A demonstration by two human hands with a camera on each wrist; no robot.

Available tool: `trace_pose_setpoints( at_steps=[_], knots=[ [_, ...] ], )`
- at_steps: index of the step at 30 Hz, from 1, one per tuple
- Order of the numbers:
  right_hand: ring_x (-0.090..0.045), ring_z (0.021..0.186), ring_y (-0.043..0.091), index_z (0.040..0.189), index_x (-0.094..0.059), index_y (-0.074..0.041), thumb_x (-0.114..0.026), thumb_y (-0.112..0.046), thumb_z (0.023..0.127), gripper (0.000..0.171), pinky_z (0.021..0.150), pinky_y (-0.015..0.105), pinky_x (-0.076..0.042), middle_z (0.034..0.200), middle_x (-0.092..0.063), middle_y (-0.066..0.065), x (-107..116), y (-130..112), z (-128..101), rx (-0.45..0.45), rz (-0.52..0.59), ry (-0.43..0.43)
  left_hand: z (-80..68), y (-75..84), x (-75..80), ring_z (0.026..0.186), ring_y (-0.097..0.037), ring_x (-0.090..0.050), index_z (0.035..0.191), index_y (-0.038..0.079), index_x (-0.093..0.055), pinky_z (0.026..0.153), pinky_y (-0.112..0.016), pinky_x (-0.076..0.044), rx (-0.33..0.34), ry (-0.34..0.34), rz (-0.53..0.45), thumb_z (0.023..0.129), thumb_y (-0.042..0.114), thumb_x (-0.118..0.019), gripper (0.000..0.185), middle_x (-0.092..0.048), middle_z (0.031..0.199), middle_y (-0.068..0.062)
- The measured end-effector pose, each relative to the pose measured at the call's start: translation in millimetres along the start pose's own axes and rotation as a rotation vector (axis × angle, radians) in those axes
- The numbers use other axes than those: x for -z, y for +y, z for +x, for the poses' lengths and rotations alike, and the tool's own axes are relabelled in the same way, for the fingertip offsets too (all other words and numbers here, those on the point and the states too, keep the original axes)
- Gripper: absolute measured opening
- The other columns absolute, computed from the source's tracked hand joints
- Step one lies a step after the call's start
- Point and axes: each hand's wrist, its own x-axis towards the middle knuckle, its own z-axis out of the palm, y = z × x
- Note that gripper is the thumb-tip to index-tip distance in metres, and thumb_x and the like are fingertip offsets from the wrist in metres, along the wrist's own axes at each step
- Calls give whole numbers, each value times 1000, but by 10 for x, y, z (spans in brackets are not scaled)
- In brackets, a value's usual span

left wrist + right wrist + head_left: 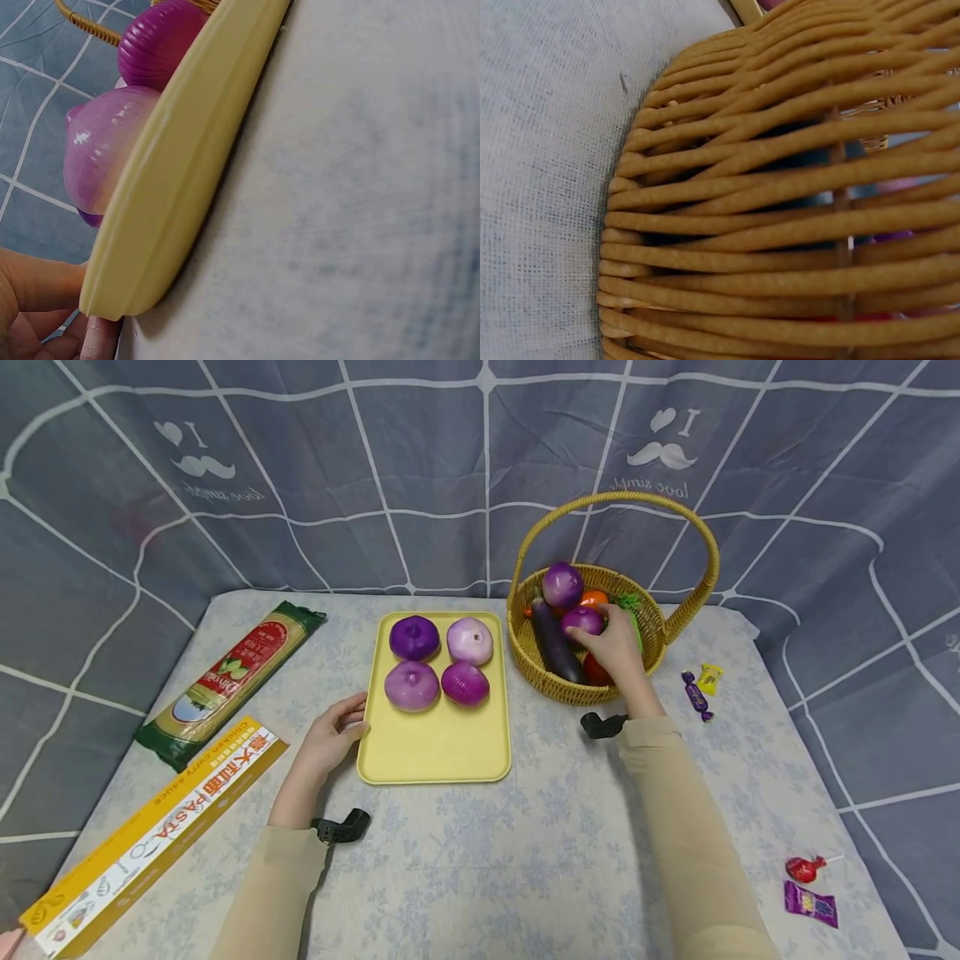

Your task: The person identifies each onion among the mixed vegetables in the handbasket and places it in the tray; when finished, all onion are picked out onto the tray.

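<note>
We see a person seated at a table covered in pale floral cloth (pixel 480 860), both arms in beige sleeves. Their right hand (pixel 617 647) reaches into a round woven wicker basket with a hoop handle (pixel 660 635), fingers curled over a purple onion (pixel 579 622) lying inside, beside a dark purple aubergine (pixel 557 647); a second onion sits further back. Their left hand (pixel 330 745) rests against the left edge of a pale yellow rectangular plastic tray (pixel 435 743), fingers loosely bent, thumb touching the rim. Four purple onions (pixel 438 662) sit in a square on the tray's far half. To the left lie a green spaghetti packet with a red label (pixel 228 681) and a long yellow-and-white box reading "PASTA" and "chicken curry sauce" (pixel 153 839). Wrapped sweets (pixel 701 689) lie right of the basket. The grey backdrop (pixel 300 468) reads "love simple".
</note>
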Motion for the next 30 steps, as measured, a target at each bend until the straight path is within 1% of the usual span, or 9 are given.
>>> trace_pose_setpoints(
  at_steps=[5,9,12,14,18,23,26,30],
  knots=[
    [-39,136,42,146,-36,5,-71,-33,90,76,113,54,-35,146,-41,28,-8,4,35,-15,-46,-60,-3,1,8,132,-33,-46,153,8,-34,106,-40,-44,-2,-4,-3,101,4,-50,55,-49,142,-21],
    [-39,136,44,149,-32,3,-69,-33,91,78,113,56,-35,147,-39,30,-24,5,61,-20,-117,-96,-11,2,15,132,-33,-46,154,8,-34,102,-32,-47,-9,-8,2,101,5,-50,55,-48,143,-21],
    [-39,136,45,150,-30,3,-69,-32,92,78,113,57,-35,148,-38,30,-34,8,76,-30,-148,-114,-11,0,15,132,-32,-47,154,9,-34,100,-27,-47,-8,-10,0,101,5,-50,56,-48,144,-20],
    [-39,136,45,150,-30,3,-69,-30,92,77,113,58,-34,148,-38,30,-37,10,85,-41,-152,-117,-10,0,11,132,-32,-47,154,9,-34,100,-27,-47,-5,-7,4,101,5,-51,56,-48,144,-20],
    [-41,134,46,146,-32,5,-72,-28,90,77,113,57,-35,145,-40,31,-47,13,105,-55,-149,-97,-5,-1,3,131,-32,-47,154,8,-34,102,-31,-47,-2,-1,7,100,5,-50,56,-48,144,-20],
    [-44,129,47,142,-33,8,-74,-33,87,80,111,56,-38,142,-37,33,-64,15,121,-75,-170,-71,-2,-6,2,131,-32,-47,153,8,-35,103,-34,-46,0,9,10,100,4,-50,55,-49,143,-20],
    [-45,128,48,143,-32,8,-73,-35,87,82,110,57,-39,142,-33,34,-66,18,133,-90,-188,-82,-1,0,0,131,-32,-47,153,8,-35,104,-35,-46,3,12,12,100,4,-50,55,-49,143,-20],
    [-45,129,46,142,-31,8,-73,-32,87,80,110,56,-39,142,-39,33,-65,16,142,-89,-158,-92,-3,6,1,132,-32,-46,153,8,-34,103,-34,-46,5,5,12,101,5,-50,55,-48,144,-20]
  ],
)
